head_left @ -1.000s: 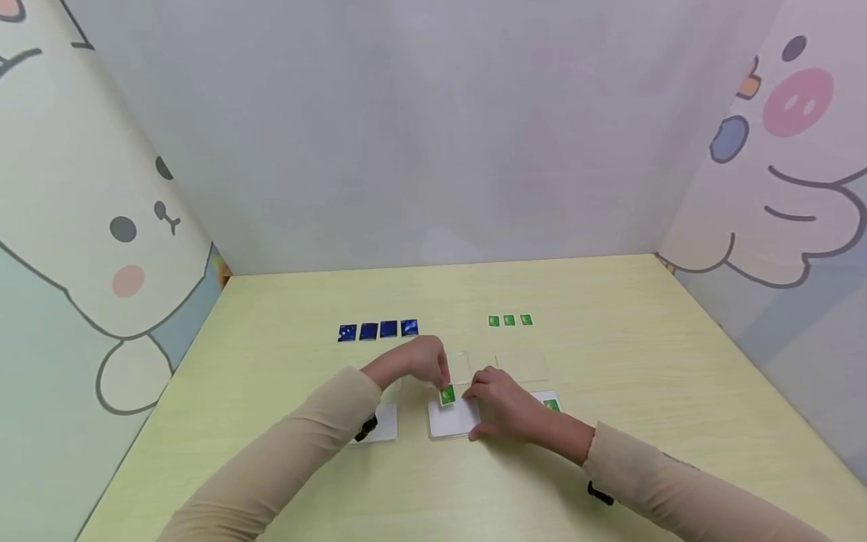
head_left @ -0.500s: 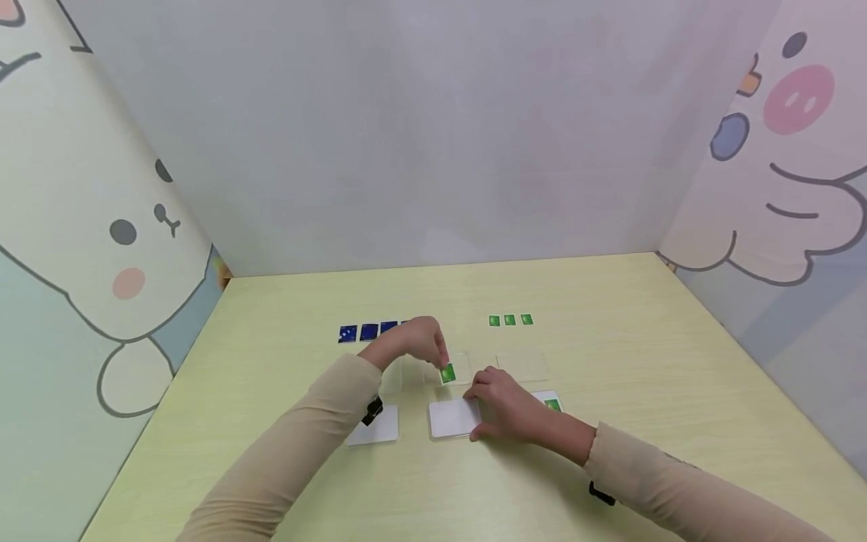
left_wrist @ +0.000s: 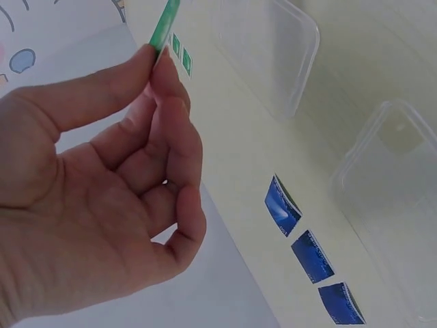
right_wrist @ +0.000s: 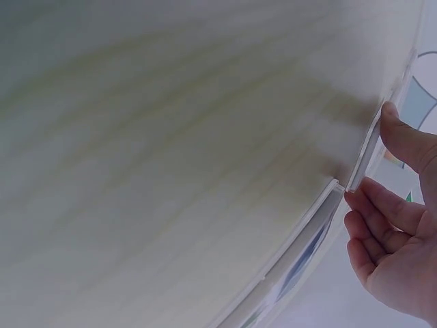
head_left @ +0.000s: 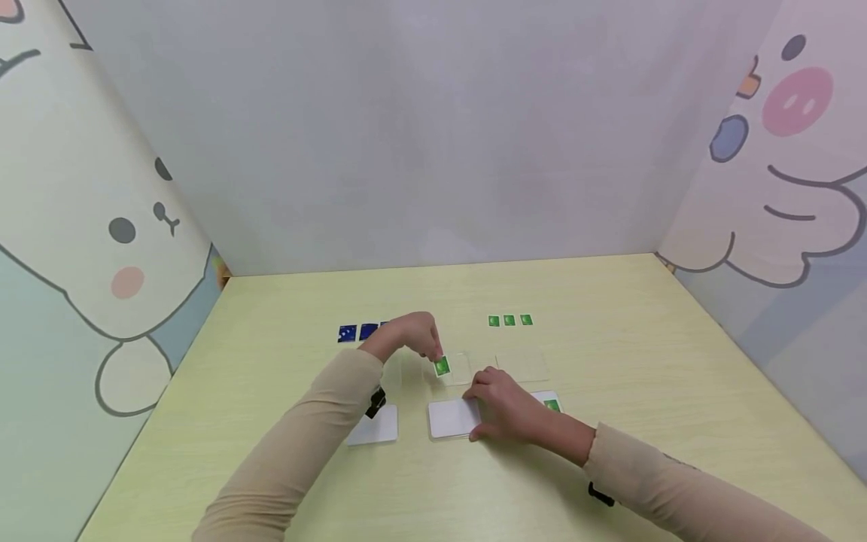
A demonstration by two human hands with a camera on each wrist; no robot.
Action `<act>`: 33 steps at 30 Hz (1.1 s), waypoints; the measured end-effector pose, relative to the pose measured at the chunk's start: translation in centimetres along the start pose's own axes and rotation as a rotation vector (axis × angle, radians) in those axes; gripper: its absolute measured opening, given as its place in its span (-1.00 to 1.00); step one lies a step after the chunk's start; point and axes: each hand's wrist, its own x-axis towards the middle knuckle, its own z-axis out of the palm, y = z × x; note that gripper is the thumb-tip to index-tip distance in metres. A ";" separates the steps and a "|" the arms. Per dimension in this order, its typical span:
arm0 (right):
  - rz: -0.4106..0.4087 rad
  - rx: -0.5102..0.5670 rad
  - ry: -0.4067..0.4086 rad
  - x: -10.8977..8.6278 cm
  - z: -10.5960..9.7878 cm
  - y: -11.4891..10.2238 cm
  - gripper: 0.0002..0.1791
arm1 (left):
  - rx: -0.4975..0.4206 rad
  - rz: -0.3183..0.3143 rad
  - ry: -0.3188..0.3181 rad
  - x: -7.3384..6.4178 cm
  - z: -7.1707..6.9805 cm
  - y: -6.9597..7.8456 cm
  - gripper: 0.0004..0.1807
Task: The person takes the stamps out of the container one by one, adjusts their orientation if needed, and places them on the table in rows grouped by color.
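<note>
My left hand (head_left: 415, 333) pinches a small green card (head_left: 442, 366) between thumb and forefinger, above a clear plastic lid (head_left: 462, 369). In the left wrist view, the green card (left_wrist: 164, 27) stands up from the fingertips, while the other fingers curl loosely. My right hand (head_left: 506, 406) grips the right edge of a flat white rectangular box (head_left: 452, 418), apparently with a clear rim. The right wrist view shows thumb and fingers of that hand (right_wrist: 399, 225) at the edge of the box (right_wrist: 365, 154).
Blue cards (head_left: 348, 333) lie in a row at back left, partly behind my left hand. Several small green cards (head_left: 509, 320) lie at back right. Another clear lid (head_left: 521, 366) lies right of centre. White boxes sit left (head_left: 375, 426) and right (head_left: 546, 396), the right one bearing a green card.
My left hand has lifted the green card off the white box and carried it away, back over the clear lid and slightly left. The right hand stays on the box.
</note>
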 end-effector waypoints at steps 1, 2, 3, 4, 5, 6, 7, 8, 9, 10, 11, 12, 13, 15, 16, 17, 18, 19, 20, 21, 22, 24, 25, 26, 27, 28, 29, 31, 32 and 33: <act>0.000 0.000 0.000 0.0 0.0 0.0 -0.42 | -0.005 -0.004 0.001 0.1 0.0 0.0 -0.91; 0.001 0.000 0.000 0.0 0.0 0.0 -0.42 | -0.008 -0.006 0.001 0.1 -0.1 0.0 -0.91; 0.001 0.000 0.000 0.0 0.1 0.0 -0.42 | -0.012 -0.008 0.001 0.2 -0.1 -0.1 -0.91; 0.001 0.001 0.000 0.0 0.1 0.0 -0.42 | -0.009 -0.008 0.001 0.3 -0.2 -0.1 -0.91; 0.001 0.002 0.002 0.0 0.1 0.0 -0.42 | -0.011 -0.008 0.001 0.3 -0.2 -0.1 -0.91; 0.000 0.002 0.003 0.0 0.1 0.0 -0.42 | -0.015 -0.009 0.001 0.4 -0.3 -0.1 -0.91; -0.002 0.001 0.004 0.0 0.2 0.1 -0.42 | -0.019 -0.009 0.001 0.4 -0.3 -0.1 -0.90; -0.002 0.001 0.004 0.0 0.2 0.1 -0.43 | -0.023 -0.009 0.000 0.5 -0.4 -0.1 -0.90; -0.004 0.000 0.004 0.0 0.2 0.1 -0.43 | -0.025 -0.010 -0.003 0.6 -0.5 -0.2 -0.90; -0.005 0.000 0.004 0.0 0.2 0.1 -0.43 | -0.026 -0.008 -0.004 0.6 -0.5 -0.2 -0.89; -0.006 0.000 0.004 0.0 0.1 0.1 -0.43 | -0.033 -0.006 -0.004 0.7 -0.6 -0.2 -0.88; -0.005 -0.001 0.003 0.0 0.1 0.1 -0.43 | -0.039 -0.008 -0.006 0.8 -0.6 -0.3 -0.87; -0.005 -0.002 0.003 0.0 0.1 0.1 -0.43 | -0.043 -0.008 -0.006 0.8 -0.7 -0.3 -0.86; -0.005 0.000 0.006 0.0 0.1 0.1 -0.43 | -0.044 -0.008 -0.003 0.9 -0.7 -0.3 -0.85; -0.006 0.001 0.008 0.0 0.1 0.1 -0.42 | -0.050 -0.010 0.001 1.0 -0.8 -0.3 -0.84; -0.008 0.001 0.010 0.0 0.1 0.1 -0.42 | -0.054 -0.013 0.006 1.0 -0.8 -0.3 -0.84; -0.010 0.002 0.012 0.0 0.1 0.1 -0.43 | -0.054 -0.016 0.011 1.1 -0.8 -0.3 -0.85; -0.013 0.002 0.015 -0.1 0.1 0.1 -0.43 | -0.051 -0.017 0.019 1.2 -0.9 -0.3 -0.85; -0.016 0.002 0.017 -0.1 0.2 0.1 -0.43 | -0.052 -0.021 0.024 1.3 -0.9 -0.3 -0.86; -0.020 0.001 0.018 -0.1 0.1 0.1 -0.43 | -0.051 -0.026 0.030 1.4 -0.9 -0.3 -0.86; -0.021 -0.001 0.018 -0.1 0.1 0.1 -0.43 | -0.053 -0.032 0.032 1.5 -1.0 -0.2 -0.87; -0.022 -0.006 0.016 -0.1 0.1 0.1 -0.43 | -0.046 -0.045 0.035 1.8 -1.1 0.1 -0.88; -0.022 -0.009 0.015 -0.1 0.1 0.1 -0.43 | -0.043 -0.053 0.033 1.8 -1.1 0.2 -0.87; -0.022 -0.013 0.014 0.0 0.1 0.1 -0.43 | -0.040 -0.060 0.029 1.9 -1.2 0.4 -0.86; -0.023 -0.014 0.013 0.0 0.1 0.1 -0.43 | -0.026 -0.064 0.028 2.0 -1.3 0.6 -0.85; -0.023 -0.016 0.013 0.0 0.1 0.0 -0.43 | -0.015 -0.069 0.027 2.1 -1.4 0.8 -0.85; -0.024 -0.018 0.013 0.0 0.1 0.0 -0.43 | 0.001 -0.074 0.029 2.1 -1.5 1.0 -0.84; -0.022 -0.020 0.012 0.0 0.0 0.0 -0.43 | 0.040 -0.078 0.031 2.2 -1.7 1.3 -0.84; -0.021 -0.022 0.011 0.0 0.0 0.0 -0.43 | 0.062 -0.077 0.035 2.3 -1.8 1.5 -0.85; -0.019 -0.023 0.010 0.0 0.0 -0.1 -0.43 | 0.083 -0.077 0.040 2.4 -1.8 1.6 -0.87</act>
